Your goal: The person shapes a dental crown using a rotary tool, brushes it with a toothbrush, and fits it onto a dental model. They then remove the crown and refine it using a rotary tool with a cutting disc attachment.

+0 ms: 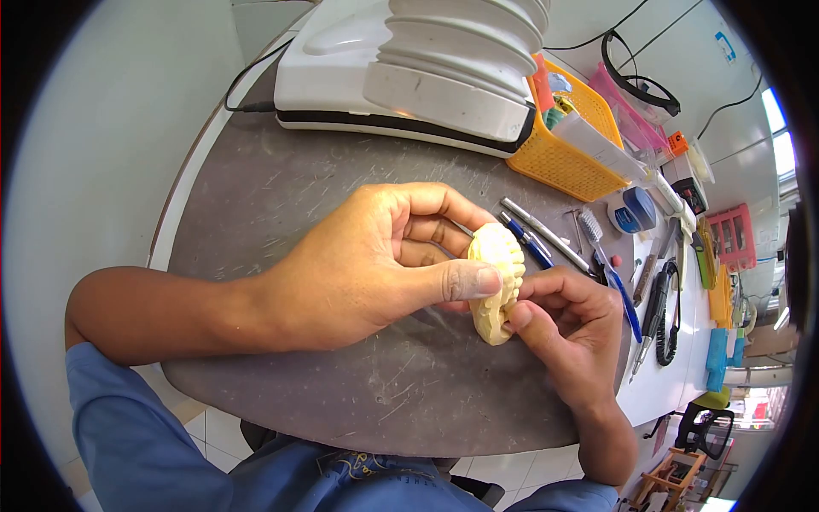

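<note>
A pale yellow dental cast (492, 282) with a row of moulded teeth is held up over the grey worktop, turned on its side. My left hand (375, 256) grips it from the left, the thumb pressed across its near face and the fingers behind. On the other side, my right hand (563, 328) pinches the lower edge of the cast between thumb and forefinger. Whether the right fingertips hold anything small besides the cast is hidden. Just beyond the cast lie a blue pen (525, 239) and a silver metal tool (546, 230).
A white machine with a ribbed hose (465, 51) stands at the back. Beside it are a yellow basket (572, 166), a blue-labelled jar (633, 211), a toothbrush (616, 277) and a handpiece with a coiled cord (655, 311). The grey worktop (409, 392) has a curved front edge.
</note>
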`<state>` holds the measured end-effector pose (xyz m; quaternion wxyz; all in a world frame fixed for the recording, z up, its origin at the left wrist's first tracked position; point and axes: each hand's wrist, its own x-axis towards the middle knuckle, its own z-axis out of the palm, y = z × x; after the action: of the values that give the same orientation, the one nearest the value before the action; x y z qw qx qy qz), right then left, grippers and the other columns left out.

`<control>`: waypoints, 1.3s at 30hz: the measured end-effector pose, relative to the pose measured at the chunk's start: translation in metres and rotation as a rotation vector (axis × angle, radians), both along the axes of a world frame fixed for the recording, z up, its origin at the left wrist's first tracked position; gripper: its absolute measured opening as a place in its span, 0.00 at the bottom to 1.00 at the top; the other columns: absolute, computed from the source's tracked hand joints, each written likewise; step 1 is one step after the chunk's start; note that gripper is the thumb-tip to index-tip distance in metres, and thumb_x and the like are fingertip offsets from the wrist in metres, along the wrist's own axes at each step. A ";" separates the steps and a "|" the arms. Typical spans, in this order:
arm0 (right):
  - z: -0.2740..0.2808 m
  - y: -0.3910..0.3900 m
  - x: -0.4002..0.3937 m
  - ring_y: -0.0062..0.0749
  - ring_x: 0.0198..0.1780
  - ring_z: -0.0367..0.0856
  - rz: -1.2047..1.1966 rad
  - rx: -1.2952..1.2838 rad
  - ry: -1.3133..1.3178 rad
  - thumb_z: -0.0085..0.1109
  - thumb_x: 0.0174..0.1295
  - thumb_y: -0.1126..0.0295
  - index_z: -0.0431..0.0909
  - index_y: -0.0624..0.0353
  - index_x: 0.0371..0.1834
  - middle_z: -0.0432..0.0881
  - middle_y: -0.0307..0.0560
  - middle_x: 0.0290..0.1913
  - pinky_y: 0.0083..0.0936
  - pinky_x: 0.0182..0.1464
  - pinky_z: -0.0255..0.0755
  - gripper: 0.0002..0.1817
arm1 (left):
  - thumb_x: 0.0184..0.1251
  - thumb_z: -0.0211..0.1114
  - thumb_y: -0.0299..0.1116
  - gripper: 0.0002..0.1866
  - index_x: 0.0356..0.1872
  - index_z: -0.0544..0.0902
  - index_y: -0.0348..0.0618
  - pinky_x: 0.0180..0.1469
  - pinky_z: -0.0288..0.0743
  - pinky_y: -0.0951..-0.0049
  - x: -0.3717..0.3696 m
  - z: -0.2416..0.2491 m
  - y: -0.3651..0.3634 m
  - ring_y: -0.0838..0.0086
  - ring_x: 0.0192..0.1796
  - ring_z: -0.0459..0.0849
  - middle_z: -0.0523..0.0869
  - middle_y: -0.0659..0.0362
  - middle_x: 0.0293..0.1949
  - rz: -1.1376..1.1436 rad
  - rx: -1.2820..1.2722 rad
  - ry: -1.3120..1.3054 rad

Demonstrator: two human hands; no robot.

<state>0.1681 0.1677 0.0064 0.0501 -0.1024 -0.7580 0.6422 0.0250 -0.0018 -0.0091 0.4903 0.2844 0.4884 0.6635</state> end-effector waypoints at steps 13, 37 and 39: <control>0.006 0.002 -0.002 0.16 0.35 0.82 -0.007 0.298 -0.025 0.65 0.60 0.76 0.84 0.67 0.40 0.87 0.44 0.34 0.15 0.38 0.77 0.07 | 0.63 0.67 0.26 0.23 0.58 0.70 0.33 0.50 0.81 0.76 0.003 0.001 -0.001 0.77 0.49 0.82 0.81 0.56 0.46 0.037 -0.023 0.058; 0.003 -0.002 0.005 0.30 0.38 0.86 -0.033 0.552 0.349 0.74 0.47 0.77 0.82 0.67 0.42 0.83 0.50 0.39 0.22 0.40 0.83 0.18 | 0.71 0.56 0.26 0.24 0.65 0.60 0.41 0.65 0.72 0.67 0.006 -0.007 0.002 0.68 0.64 0.74 0.73 0.48 0.60 -0.065 0.224 0.099; 0.003 -0.001 0.006 0.30 0.37 0.85 -0.034 0.626 0.367 0.75 0.47 0.77 0.81 0.67 0.43 0.84 0.51 0.39 0.22 0.39 0.83 0.18 | 0.71 0.56 0.25 0.24 0.65 0.60 0.41 0.65 0.71 0.66 0.006 -0.008 0.003 0.67 0.64 0.73 0.73 0.48 0.60 -0.069 0.229 0.109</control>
<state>0.1741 0.1662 0.0094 0.2251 0.0222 -0.8944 0.3858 0.0306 0.0007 -0.0169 0.4499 0.3907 0.4254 0.6812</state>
